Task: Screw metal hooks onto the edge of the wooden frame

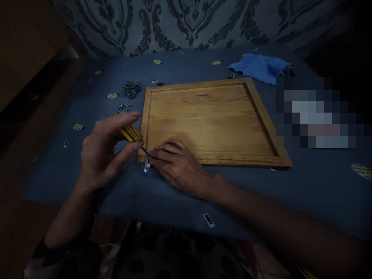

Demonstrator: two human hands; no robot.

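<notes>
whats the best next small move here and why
Probably turn the yellow screwdriver gently with the left hand: its shaft points down at the near-left corner of the wooden panel, by the shiny metal piece, and the right hand seems to steady that spot.

Panel [200,120], hooks [132,90], cloth [260,68] on table [162,205]

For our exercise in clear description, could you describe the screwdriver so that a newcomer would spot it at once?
Find the wooden board, then its near left corner. There the left hand holds the screwdriver at a slant, its thin shaft pointing down toward the right hand. Its yellow handle with black stripes sets it apart from the dark metal hooks beyond.
</notes>
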